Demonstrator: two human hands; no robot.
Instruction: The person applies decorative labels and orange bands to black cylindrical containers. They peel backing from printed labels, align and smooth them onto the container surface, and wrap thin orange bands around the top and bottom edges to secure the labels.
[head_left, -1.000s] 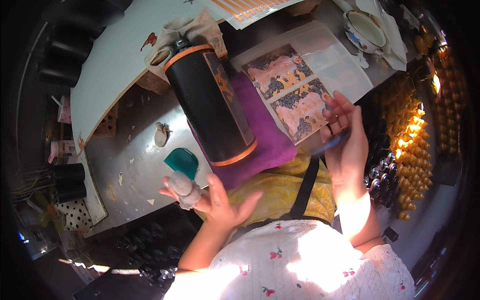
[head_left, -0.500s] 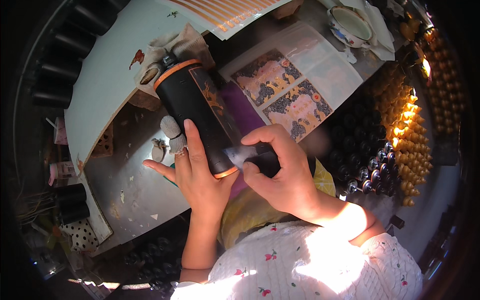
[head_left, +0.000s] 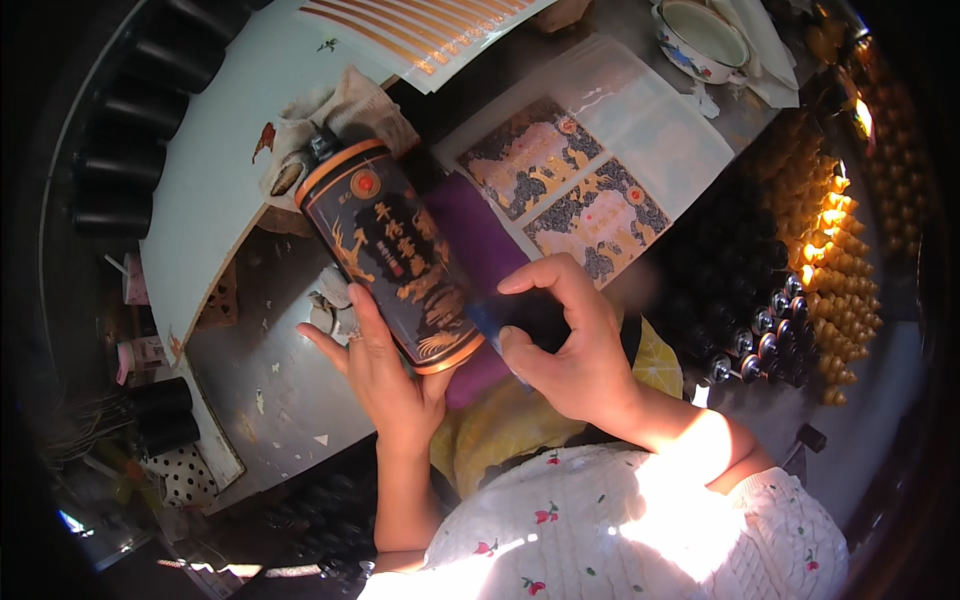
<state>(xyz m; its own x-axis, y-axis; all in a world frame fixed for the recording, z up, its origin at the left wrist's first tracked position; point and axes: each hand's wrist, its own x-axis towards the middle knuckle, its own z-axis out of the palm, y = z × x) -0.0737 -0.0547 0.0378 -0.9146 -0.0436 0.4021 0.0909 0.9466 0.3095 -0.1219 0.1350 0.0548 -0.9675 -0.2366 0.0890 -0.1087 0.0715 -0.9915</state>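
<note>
A black bottle [head_left: 372,232] with orange bands at both ends lies tilted in front of me, its neck pointing to the far left. Its upward side bears a dark decal with gold pictures and lettering. Around the bottle's near end is my left hand [head_left: 392,385], steadying it with some fingers stretched along its side. My right hand [head_left: 580,355] pinches a dark, bluish flat piece [head_left: 490,322], like a scraper, beside the bottle's lower right edge. Much of that piece is hidden by the fingers and shadow.
Printed decal sheets [head_left: 595,215] lie right of the bottle, by a purple cloth [head_left: 480,235]. A crumpled rag [head_left: 370,110] sits near the neck. Beyond are striped sheets [head_left: 420,35] and an enamel pot [head_left: 700,45]. Black cylinders [head_left: 115,205] line the left; gold stacked pieces [head_left: 840,290] stand right.
The bottle has turned about its length, so the decal that was at its right side now faces up. The right hand stays near its lower right edge.
</note>
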